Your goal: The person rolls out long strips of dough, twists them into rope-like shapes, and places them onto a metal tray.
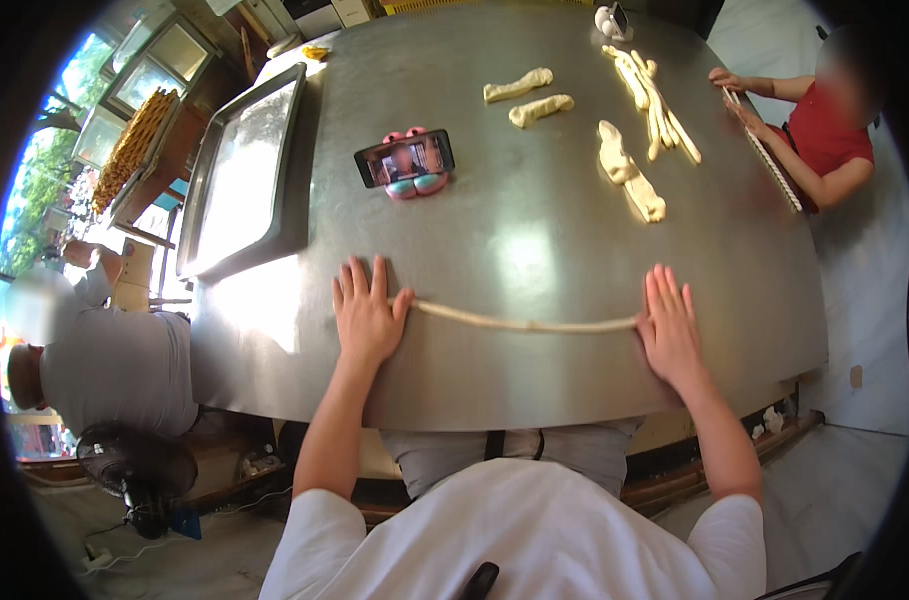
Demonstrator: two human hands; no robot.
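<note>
A long thin rope of dough (525, 325) sags in a shallow curve across the steel tabletop in front of me. My left hand (368, 311) lies flat over its left end, palm down, fingers straight and spread. The opposite end runs under the edge of my right hand (668, 322), which is also flat with extended fingers. Both palms hide the rope's tips. Beyond my right hand lies a thick, uneven dough strip (630, 172). Two short dough pieces (540, 110) rest farther back.
A phone (405, 159) leans on a pink stand. Left of it is a large metal tray (237, 165). Several dough strips (653, 105) lie toward a co-worker in red (829, 142), whose hands hold a twisted dough rope (769, 165). Another person (116, 367) and a black fan (135, 472) are at left.
</note>
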